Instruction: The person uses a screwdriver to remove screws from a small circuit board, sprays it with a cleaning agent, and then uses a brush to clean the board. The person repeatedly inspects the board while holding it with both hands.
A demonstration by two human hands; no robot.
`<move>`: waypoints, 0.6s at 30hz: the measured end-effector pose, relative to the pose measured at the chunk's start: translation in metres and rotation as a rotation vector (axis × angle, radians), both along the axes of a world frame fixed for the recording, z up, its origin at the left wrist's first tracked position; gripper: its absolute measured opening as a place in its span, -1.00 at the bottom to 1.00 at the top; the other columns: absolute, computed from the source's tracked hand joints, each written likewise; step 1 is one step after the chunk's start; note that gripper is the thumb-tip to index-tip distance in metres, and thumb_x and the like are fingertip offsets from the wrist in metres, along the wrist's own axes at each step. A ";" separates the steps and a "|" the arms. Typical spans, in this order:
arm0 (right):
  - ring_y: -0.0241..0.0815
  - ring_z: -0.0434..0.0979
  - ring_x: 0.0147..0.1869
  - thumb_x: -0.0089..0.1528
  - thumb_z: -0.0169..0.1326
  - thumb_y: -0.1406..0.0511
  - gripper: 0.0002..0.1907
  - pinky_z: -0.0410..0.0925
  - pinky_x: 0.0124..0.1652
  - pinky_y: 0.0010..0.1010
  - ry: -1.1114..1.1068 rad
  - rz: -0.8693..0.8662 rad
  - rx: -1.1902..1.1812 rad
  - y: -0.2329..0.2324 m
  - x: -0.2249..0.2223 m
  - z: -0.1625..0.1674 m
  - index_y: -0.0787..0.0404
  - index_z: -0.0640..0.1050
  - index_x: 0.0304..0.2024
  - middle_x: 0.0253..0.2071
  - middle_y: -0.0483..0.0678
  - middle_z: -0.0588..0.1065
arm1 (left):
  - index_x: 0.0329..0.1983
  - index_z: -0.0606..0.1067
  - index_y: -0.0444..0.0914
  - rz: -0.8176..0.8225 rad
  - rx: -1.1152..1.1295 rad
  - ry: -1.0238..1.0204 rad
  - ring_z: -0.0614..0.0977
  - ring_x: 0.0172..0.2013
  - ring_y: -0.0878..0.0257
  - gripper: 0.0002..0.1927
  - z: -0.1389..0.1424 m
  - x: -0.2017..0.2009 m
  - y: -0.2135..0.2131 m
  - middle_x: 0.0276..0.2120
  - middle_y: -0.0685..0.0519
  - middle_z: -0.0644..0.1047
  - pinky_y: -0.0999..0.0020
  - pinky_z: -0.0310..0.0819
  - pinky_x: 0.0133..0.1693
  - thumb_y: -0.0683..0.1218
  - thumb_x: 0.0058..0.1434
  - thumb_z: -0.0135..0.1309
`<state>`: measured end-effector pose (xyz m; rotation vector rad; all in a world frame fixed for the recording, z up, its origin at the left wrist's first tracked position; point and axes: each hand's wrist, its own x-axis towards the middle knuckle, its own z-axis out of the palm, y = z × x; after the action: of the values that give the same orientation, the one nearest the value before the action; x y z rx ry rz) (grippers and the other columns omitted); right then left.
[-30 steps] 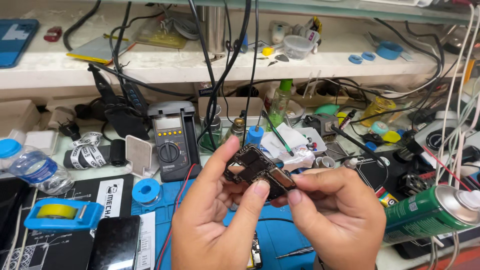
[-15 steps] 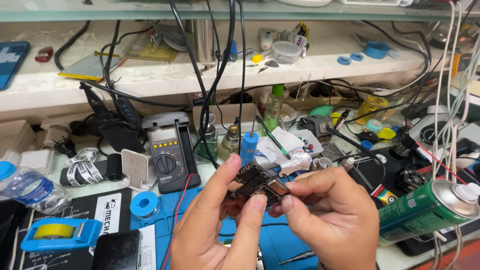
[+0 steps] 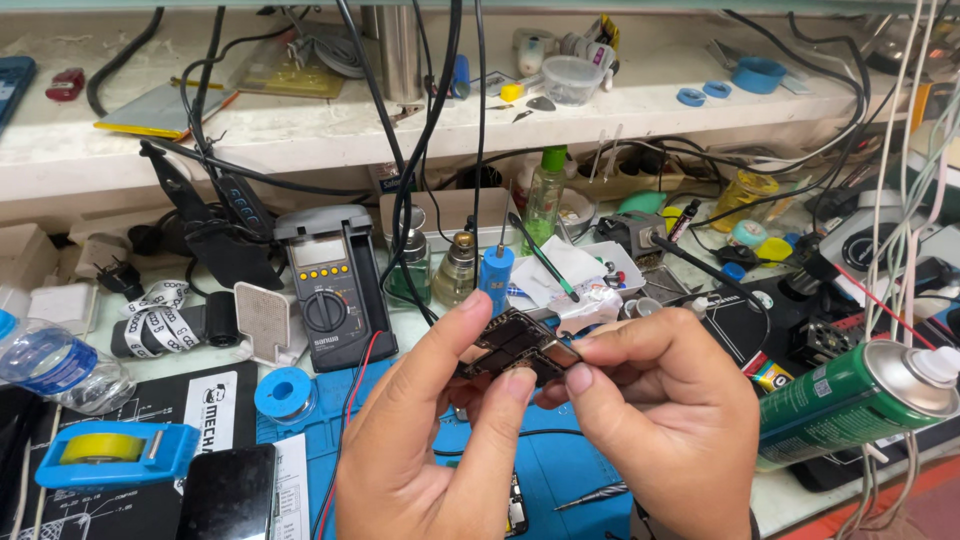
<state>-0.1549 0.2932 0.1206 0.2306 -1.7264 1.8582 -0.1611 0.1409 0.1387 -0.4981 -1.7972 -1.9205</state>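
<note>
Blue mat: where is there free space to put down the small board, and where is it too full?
Bare mat shows below the hands, right of the red wire. A small patch lies between the solder spool and that wire. Behind the board, bottles and the meter crowd the bench.

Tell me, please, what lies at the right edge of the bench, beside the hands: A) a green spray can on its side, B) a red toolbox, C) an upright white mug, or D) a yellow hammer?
A: a green spray can lies tilted on its side by the right hand, white nozzle pointing right.
</note>
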 end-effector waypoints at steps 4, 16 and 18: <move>-0.19 0.69 -0.20 0.20 0.15 0.56 -0.83 0.61 -0.17 -0.36 0.018 0.016 0.013 0.000 0.002 0.000 0.39 0.48 -0.17 -0.20 0.08 0.60 | 0.22 0.51 -0.31 0.012 -0.004 0.018 0.73 -0.12 0.28 -0.48 -0.001 0.003 0.002 -0.10 -0.07 0.69 0.44 0.61 -0.17 -0.34 0.17 0.25; -0.13 0.71 -0.19 0.20 0.15 0.57 -0.80 0.60 -0.15 -0.33 0.056 0.090 0.029 0.004 0.006 -0.002 0.44 0.52 -0.12 -0.14 0.16 0.62 | 0.43 0.25 -0.44 -0.230 0.315 -0.092 0.67 0.02 0.12 -0.31 -0.001 -0.008 0.002 0.03 -0.23 0.61 0.21 0.57 0.09 -0.43 0.21 0.10; -0.11 0.72 -0.18 0.20 0.16 0.58 -0.80 0.61 -0.14 -0.32 0.061 0.108 0.015 0.005 0.006 -0.003 0.45 0.52 -0.12 -0.14 0.17 0.62 | 0.44 0.22 -0.45 -0.267 0.345 -0.114 0.66 0.04 0.10 -0.29 -0.003 -0.008 0.000 0.05 -0.25 0.59 0.20 0.56 0.11 -0.44 0.21 0.09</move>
<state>-0.1486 0.2985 0.1177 0.3894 -1.7167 1.8945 -0.1689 0.1412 0.1362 -0.5370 -1.4741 -2.4258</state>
